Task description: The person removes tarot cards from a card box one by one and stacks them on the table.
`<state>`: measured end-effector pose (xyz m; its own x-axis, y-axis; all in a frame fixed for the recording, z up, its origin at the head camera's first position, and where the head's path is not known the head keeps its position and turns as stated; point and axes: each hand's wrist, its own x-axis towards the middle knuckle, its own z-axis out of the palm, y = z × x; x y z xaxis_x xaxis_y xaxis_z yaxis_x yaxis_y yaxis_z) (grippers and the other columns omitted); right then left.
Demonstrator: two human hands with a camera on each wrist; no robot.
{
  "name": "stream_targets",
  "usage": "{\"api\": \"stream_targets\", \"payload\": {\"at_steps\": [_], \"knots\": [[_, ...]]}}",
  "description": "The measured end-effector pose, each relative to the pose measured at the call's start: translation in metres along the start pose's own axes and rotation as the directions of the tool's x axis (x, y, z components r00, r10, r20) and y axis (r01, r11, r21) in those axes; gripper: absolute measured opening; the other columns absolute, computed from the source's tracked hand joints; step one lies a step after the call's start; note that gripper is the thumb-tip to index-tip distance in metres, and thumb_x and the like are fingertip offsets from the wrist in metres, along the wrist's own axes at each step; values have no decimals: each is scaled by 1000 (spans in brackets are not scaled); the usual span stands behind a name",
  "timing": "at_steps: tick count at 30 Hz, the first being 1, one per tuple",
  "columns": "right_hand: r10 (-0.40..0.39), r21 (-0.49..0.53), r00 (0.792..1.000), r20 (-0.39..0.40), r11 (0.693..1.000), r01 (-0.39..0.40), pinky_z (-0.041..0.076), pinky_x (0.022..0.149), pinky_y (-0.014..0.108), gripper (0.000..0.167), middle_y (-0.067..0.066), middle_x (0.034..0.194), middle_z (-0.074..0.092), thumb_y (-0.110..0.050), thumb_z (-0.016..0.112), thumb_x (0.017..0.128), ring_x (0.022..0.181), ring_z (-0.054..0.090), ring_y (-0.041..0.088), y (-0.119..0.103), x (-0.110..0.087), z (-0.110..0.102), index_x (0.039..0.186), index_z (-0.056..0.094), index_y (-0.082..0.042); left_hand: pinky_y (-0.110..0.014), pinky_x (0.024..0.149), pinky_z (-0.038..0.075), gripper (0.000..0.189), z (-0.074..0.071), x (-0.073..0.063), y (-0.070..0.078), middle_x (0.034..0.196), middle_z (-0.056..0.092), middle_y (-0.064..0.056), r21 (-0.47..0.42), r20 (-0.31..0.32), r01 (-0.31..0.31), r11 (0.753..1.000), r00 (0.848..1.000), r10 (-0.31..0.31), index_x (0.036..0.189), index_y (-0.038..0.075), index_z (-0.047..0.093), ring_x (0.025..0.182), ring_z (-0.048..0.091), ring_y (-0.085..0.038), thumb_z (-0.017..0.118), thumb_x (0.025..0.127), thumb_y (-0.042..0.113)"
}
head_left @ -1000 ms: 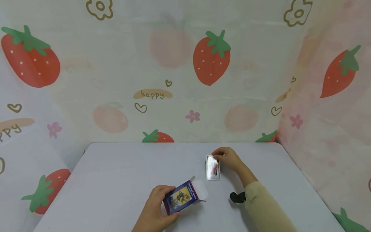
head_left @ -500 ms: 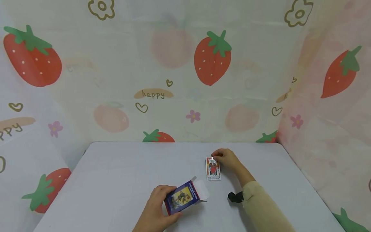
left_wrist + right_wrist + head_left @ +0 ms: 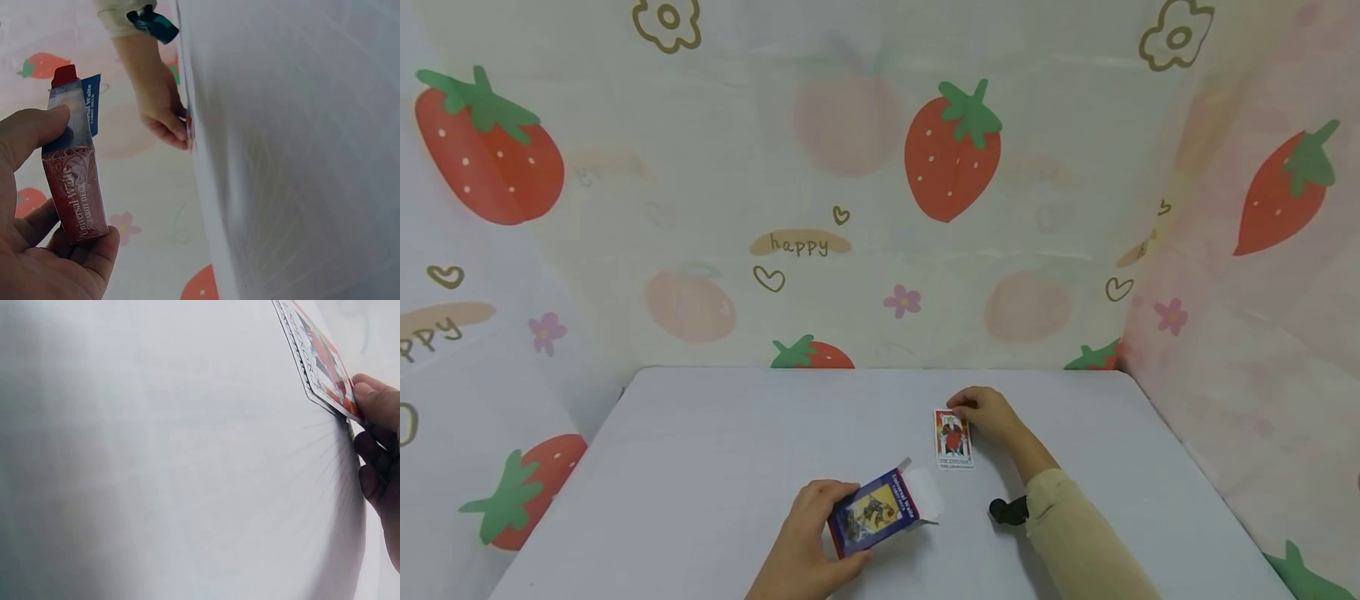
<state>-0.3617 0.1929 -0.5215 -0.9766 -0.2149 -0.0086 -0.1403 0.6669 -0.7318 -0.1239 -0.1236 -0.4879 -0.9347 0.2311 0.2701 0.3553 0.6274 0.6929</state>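
At the left, a big red strawberry print with green leaves showed on the pale wall covering, which ran behind and down both sides of the white table with rounded corners. Near the front, the person's left hand held a small blue cardboard box with a yellow picture panel and red sides, the thumb along one long edge and the fingers along the other. The box was tilted, its lettered end pointing up and right, where a white cardboard flap stood open. Farther back and right of it, apart from the box, lay a white-bordered rectangular card with a red figure, face up over at least one other card, whose edge peeped out at the near side. The right hand pinched the top card narrowly between thumb and fingertips at its far right corner. A black curved object stuck out leftward by the cuff of a pale beige sleeve.
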Motion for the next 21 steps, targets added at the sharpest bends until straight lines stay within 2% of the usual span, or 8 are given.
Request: {"api": "stream_targets", "payload": {"at_steps": [14,21], "knots": [[-15,-33,1000,8,999,15,52,94,41,11,3,110,70,-15,68,99,99,59,20,2,2,2,107,76,-13,-33,102,53,70,-2,1,3,130,51,10,7,14,0,1000,1000,-1,138,21,56,116,48,-9,90,78,36],[-17,-46,1000,21,999,18,53,92,40,12,3,110,69,-13,68,99,98,59,20,2,2,3,108,76,-13,-34,102,53,71,-1,0,3,130,51,10,9,14,3,1000,1000,-3,138,20,56,116,48,-8,91,78,33]]}}
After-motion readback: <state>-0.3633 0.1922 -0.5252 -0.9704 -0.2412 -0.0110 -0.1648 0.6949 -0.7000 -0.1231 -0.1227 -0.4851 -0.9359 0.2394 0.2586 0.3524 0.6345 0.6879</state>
